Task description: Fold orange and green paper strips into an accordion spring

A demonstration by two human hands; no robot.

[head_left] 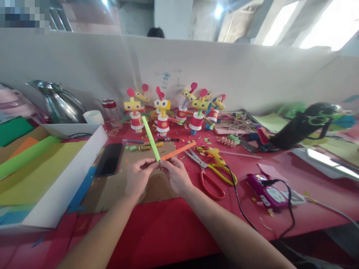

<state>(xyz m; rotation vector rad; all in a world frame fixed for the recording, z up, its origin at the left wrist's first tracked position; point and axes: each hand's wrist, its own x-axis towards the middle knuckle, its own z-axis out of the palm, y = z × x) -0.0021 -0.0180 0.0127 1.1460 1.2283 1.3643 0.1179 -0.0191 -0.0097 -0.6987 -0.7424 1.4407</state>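
Can see faint blue writing (166,77) on the wall (98,63) behind, too small to read. Cannot read the round gold marks on the red-and-white cups of the paper figures (163,123) either, nor the white print on the purple box (270,192) at right.

Pinching a lime-green strip (150,139) and an orange strip (179,150) by their near ends, with the left hand (140,175) and the right hand (176,173) side by side, thumb to finger in each. Held over the cardboard (106,190) on the red bench (168,228), in front of the figures. Pointing forward and leftward along its long axis, in the case of the green one; rightward and slightly forward, in the case of the orange. Forming together an open V, with its corner at the fingertips. Cannot tell the order of overlap there.

Can see a paper coil (146,147) just beyond; at left, a phone (109,159) and a white box (71,179) with coloured paper inside; at right, scissors (203,164) beside a yellow glue gun (215,156).
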